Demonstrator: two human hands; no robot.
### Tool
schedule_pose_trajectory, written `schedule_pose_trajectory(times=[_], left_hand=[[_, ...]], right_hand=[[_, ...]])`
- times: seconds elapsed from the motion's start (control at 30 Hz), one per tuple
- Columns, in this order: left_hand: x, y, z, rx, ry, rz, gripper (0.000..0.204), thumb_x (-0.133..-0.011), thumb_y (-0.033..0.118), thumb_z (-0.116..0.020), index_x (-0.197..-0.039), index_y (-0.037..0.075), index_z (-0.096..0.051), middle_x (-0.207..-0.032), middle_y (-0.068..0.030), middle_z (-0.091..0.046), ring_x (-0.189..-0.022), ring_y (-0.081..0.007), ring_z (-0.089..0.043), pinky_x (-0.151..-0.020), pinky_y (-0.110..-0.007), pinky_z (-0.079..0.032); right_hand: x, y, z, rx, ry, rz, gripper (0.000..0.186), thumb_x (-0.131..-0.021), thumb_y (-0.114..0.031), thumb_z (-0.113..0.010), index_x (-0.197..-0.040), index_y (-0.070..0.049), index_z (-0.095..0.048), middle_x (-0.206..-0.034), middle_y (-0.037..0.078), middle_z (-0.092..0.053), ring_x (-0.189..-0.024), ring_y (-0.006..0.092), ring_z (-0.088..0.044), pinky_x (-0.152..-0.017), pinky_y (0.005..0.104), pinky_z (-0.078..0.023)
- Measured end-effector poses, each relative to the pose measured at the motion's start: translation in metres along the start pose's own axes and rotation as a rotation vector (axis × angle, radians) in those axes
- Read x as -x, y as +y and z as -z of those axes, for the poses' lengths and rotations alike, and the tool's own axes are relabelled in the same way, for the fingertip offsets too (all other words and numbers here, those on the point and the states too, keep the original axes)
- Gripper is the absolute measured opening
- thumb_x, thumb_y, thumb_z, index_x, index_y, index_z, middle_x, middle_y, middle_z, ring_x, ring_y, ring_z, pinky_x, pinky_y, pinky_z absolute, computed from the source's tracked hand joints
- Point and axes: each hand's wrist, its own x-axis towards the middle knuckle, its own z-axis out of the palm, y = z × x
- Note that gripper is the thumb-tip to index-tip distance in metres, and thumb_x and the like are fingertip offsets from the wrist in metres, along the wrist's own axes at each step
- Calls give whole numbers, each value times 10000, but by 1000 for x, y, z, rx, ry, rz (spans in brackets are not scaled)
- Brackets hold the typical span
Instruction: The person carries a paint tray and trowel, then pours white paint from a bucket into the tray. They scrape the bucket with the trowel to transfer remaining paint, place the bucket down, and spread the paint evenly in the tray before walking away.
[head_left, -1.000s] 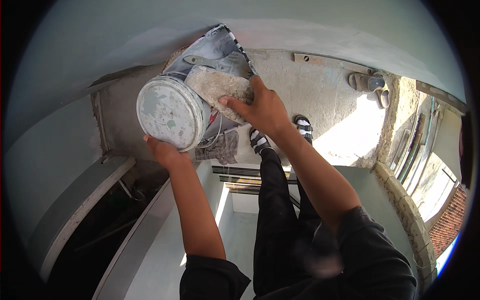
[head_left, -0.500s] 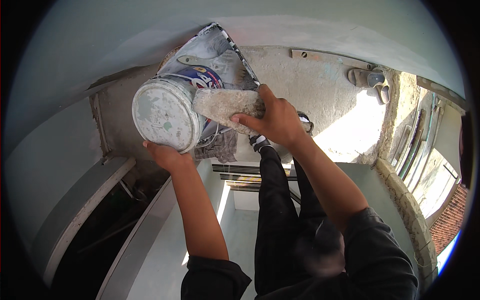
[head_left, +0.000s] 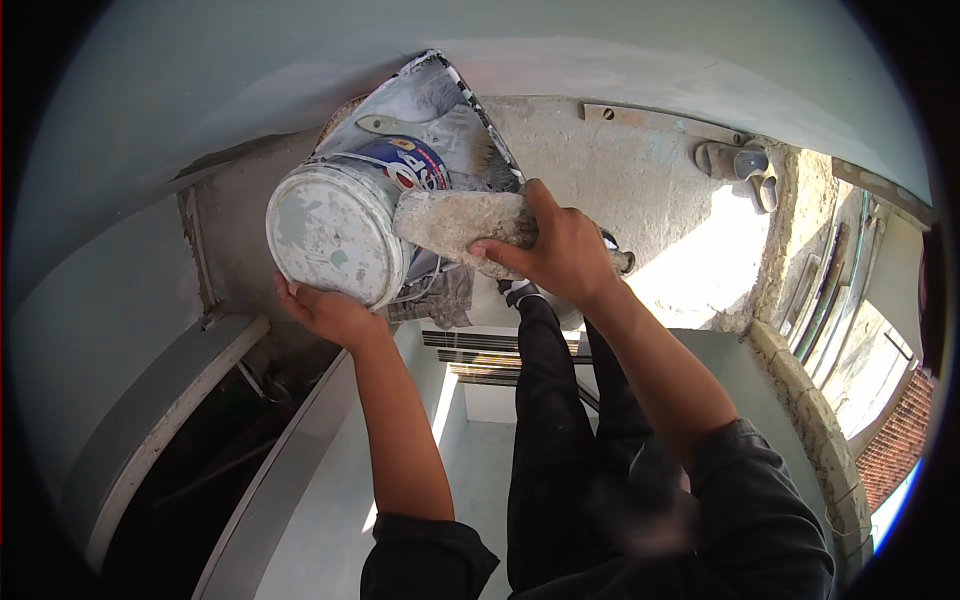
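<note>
A white paint bucket (head_left: 335, 235) with a blue printed label is tilted so that its stained lid faces me. My left hand (head_left: 335, 312) grips the bucket at the lower edge of the lid, its fingers partly hidden along the rim. In my right hand (head_left: 560, 245) is a rough, pale grey brick-like block (head_left: 460, 222), thumb on top and fingers at its far side. The block's left end meets or overlaps the bucket's right side; I cannot tell whether they touch. Just beyond the bucket lies a paint-smeared tray (head_left: 400, 95) with a paintbrush (head_left: 385, 124) in it.
A crumpled grey cloth (head_left: 440, 300) lies beside the bucket. A long flat bar (head_left: 660, 118) and sandals (head_left: 738, 165) are along the wall at the far right. My legs stand close on the right. A dark opening (head_left: 220, 450) lies at the lower left.
My left fingers have slid slightly left along the bucket's lower rim. The block and my right hand have moved a little to the right and nearer; the bucket has barely shifted.
</note>
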Motion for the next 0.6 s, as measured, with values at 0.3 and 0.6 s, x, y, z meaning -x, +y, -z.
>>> schedule_pose_trajectory(times=[0.3, 0.6], left_hand=[[-12, -7, 6, -270, -94, -380, 538, -1102, 353, -296, -1498, 1, -387, -1572, -213, -321, -1433, -345, -373, -1181, -440, -315], [-10, -3, 4, -236, -124, -348, 542, -1103, 361, -292, -1506, 9, -379, -1572, -210, -327, -1437, -340, -369, -1180, -441, -316]], right_hand=[[-1, -1, 4, 86, 23, 8, 822, -743, -638, -799, -1125, 13, -474, -625, 202, -635, -643, 416, -703, -600, 463, -560], [1, 1, 1, 91, 19, 2, 853, -731, -652, -800, -1143, 17, -468, -617, 195, -633, -632, 398, -706, -594, 452, -562]])
